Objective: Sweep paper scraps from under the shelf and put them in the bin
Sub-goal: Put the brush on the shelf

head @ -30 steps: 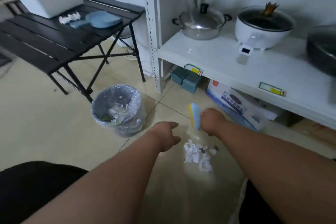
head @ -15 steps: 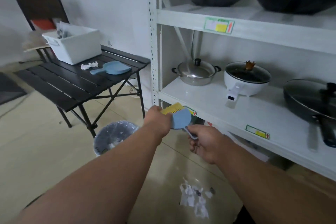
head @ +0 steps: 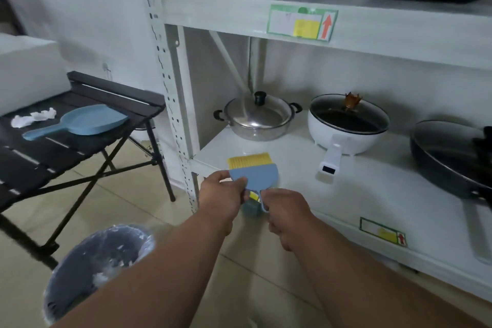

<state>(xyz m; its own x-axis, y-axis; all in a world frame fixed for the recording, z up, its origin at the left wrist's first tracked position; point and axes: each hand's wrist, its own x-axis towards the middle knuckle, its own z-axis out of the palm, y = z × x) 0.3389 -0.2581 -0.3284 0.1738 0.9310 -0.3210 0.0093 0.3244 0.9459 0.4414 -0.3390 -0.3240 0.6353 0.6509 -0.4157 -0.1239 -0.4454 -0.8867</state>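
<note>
A small blue hand brush with yellow bristles pointing up is held in front of the white shelf. My left hand grips the left side of the brush head. My right hand is closed around its thin handle. The bin, lined with a clear bag and holding some white scraps, stands on the floor at lower left, partly behind my left forearm. A blue dustpan lies on the black folding table. The scrap pile on the floor is out of view.
Crumpled white paper lies beside the dustpan, next to a white box. The shelf carries a steel pot, a white electric pot and a black pan; dark woks sit on the level above.
The view has tilted upward, so the floor scraps dropped out of sight. The brush came up from the floor, and my left hand has taken hold of its head.
</note>
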